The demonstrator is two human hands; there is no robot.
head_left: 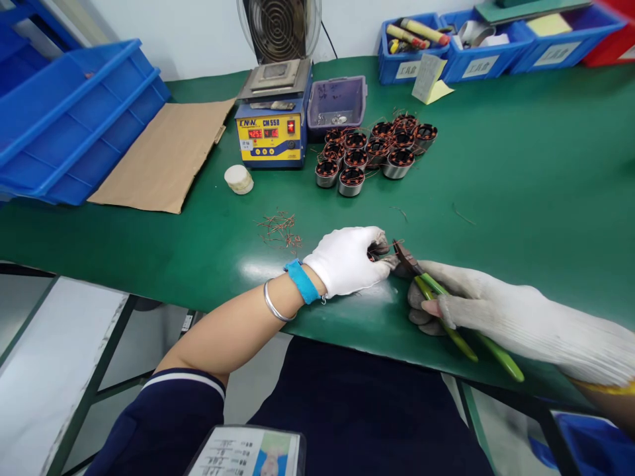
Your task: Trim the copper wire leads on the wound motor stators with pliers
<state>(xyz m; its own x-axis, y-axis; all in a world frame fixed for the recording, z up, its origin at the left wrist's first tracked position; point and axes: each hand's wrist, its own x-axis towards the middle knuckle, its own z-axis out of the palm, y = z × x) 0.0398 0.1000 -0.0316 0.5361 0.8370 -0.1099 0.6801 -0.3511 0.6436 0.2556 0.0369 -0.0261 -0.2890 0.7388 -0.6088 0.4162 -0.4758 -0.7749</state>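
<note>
My left hand, in a white glove, is closed around a motor stator that is mostly hidden by the fingers. A thin copper wire sticks out from it to the right. My right hand, gloved too, grips green-handled cutting pliers, whose dark jaws are at the wire beside my left fingertips. Beyond my hands stands a group of several stators, metal rings wound with copper wire. A small pile of copper wire clippings lies to the left of my left hand.
A blue and yellow CM 558 device stands at the back, beside a purple bin. A round white block sits before it. Cardboard and a large blue crate are left; blue tool bins line the back right.
</note>
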